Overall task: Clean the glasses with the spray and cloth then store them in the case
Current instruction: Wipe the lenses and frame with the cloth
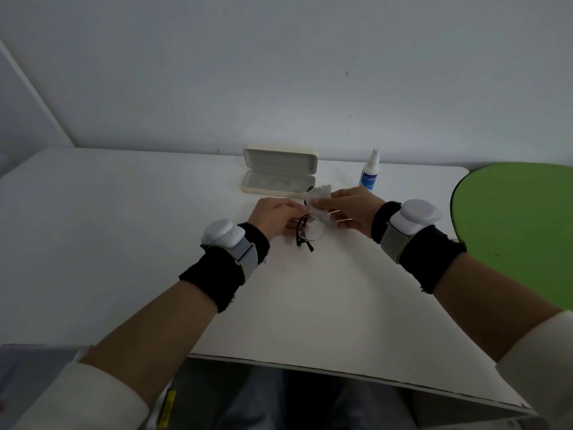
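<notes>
Dark-framed glasses are held just above the white table at its middle. My left hand grips them by the frame on the left side. My right hand pinches a small white cloth against the upper lens. Behind the hands, a cream glasses case lies open with its lid standing up, nothing inside. A white spray bottle with a blue label stands upright to the right of the case.
A green round surface adjoins the table on the right. A white wall rises right behind the case and bottle. The table's near edge runs above my legs.
</notes>
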